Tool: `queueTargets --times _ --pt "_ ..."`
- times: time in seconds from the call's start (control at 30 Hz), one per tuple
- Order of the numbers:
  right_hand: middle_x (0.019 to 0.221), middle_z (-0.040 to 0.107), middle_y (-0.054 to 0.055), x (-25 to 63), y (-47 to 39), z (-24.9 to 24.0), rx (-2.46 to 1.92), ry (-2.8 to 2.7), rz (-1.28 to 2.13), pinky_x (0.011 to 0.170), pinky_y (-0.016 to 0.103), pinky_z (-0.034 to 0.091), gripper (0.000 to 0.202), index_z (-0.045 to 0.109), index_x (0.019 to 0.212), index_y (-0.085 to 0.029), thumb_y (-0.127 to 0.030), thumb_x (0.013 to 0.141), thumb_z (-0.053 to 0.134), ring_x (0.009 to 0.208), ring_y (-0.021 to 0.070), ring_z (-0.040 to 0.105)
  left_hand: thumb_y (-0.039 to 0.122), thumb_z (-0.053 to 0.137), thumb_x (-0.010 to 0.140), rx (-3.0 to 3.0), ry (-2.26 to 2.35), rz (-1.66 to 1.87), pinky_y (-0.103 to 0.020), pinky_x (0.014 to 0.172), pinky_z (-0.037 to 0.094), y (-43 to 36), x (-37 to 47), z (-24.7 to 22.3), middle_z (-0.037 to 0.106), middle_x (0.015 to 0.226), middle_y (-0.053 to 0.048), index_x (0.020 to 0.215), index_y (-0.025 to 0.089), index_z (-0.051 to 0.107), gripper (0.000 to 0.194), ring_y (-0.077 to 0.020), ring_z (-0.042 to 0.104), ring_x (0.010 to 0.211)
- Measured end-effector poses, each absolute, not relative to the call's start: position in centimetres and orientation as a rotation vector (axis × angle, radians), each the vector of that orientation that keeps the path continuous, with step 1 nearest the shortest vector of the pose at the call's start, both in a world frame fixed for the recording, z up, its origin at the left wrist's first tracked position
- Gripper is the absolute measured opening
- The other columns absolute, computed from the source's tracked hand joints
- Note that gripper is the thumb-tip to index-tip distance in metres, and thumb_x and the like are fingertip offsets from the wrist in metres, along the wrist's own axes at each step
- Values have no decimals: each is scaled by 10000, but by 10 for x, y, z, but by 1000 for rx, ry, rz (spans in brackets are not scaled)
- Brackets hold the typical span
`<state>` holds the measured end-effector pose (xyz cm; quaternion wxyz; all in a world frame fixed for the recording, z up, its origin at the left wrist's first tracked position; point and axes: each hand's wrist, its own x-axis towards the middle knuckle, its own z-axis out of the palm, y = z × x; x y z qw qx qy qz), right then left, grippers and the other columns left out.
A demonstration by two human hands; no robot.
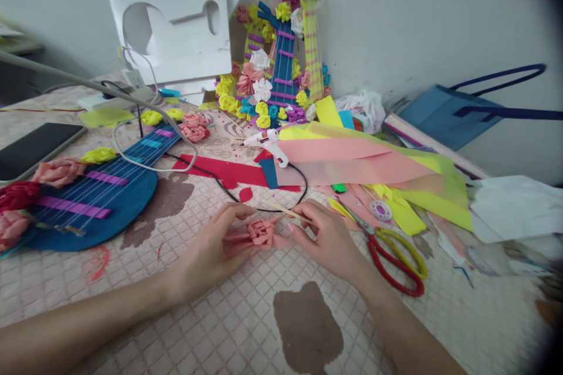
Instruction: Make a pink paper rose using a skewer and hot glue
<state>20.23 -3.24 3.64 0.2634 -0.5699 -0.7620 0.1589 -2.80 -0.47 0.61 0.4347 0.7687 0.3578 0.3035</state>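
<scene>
A pink paper flower (261,233) with folded petals lies between my two hands at the middle of the table. My left hand (216,249) has its fingers curved round the flower's left side and grips the pink paper there. In my right hand (324,237) a thin pale wooden stick (288,211) is pinched, its tip pointing up and left above the flower. The fingertips of that hand are close to the flower's right-hand paper end. A white glue gun (269,143) stands just beyond the hands, its black cable looping down behind them.
Red-and-yellow scissors (396,261) lie right of my right hand. Pink and yellow crepe paper (365,164) spreads behind them. A blue paper guitar (109,205) with flowers and a phone (37,149) are at the left. Decorated guitars (284,64) and white foam (176,17) stand at the back.
</scene>
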Motion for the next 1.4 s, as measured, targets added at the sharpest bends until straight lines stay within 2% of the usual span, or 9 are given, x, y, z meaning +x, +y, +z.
queueTargets --times 0.17,0.47,0.57,0.67,0.73,0.8,0.93,1.07,1.4 --pt "705 546 -27 204 -32 38 -1601 -2094 453 556 247 316 18 539 815 -207 -220 824 531 602 116 470 268 560 841 2145 1021 803 -410 936 457 4 -37 16 561 1156 -40 1172 255 463 346 -226 532 1101" --pt "683 548 -30 210 -31 41 -1645 -2103 536 556 238 300 101 534 775 -202 -224 862 488 606 113 475 313 538 864 2101 1062 846 -298 764 464 28 -53 28 623 956 -14 996 221 568 164 -163 581 860" --pt "686 553 -28 211 -31 41 -1642 -2109 552 552 235 298 97 546 785 -203 -214 861 486 609 113 474 288 558 852 2044 1076 919 -255 670 435 32 -56 29 550 838 6 1050 217 542 210 -128 526 737" --pt "683 552 -32 212 -30 40 -1649 -2100 546 552 232 301 115 537 761 -204 -212 864 486 607 110 470 241 561 845 2057 1193 973 -231 600 361 34 -58 30 356 665 56 1031 200 532 193 -97 400 610" --pt "688 556 -33 212 -30 40 -1661 -2086 541 557 230 308 120 526 747 -203 -202 861 490 613 108 475 226 517 875 2049 1252 942 -228 569 315 34 -59 31 245 634 67 986 190 522 117 -88 326 567" --pt "689 562 -31 212 -30 40 -1667 -2085 555 560 229 315 118 528 743 -203 -199 857 496 618 110 483 237 470 908 2010 1253 902 -226 541 289 35 -59 31 223 635 67 995 190 506 106 -85 299 554" --pt "738 604 -23 212 -31 42 -1642 -2116 673 586 228 345 65 554 768 -207 -208 832 542 661 118 523 286 452 925 1944 1204 898 -219 536 321 39 -60 29 405 688 50 1089 204 487 186 -90 390 605" --pt "799 632 -21 212 -31 41 -1634 -2111 735 618 231 363 39 567 793 -215 -196 824 552 712 125 549 321 525 880 2013 1177 876 -235 600 392 44 -62 25 567 828 -1 960 184 560 162 -111 501 694" --pt "771 584 -16 211 -29 38 -1637 -2072 588 627 241 343 107 517 778 -204 -151 856 467 706 129 521 334 495 881 2076 1124 793 -239 583 401 38 -58 29 590 768 -1 859 180 585 180 -124 515 662"
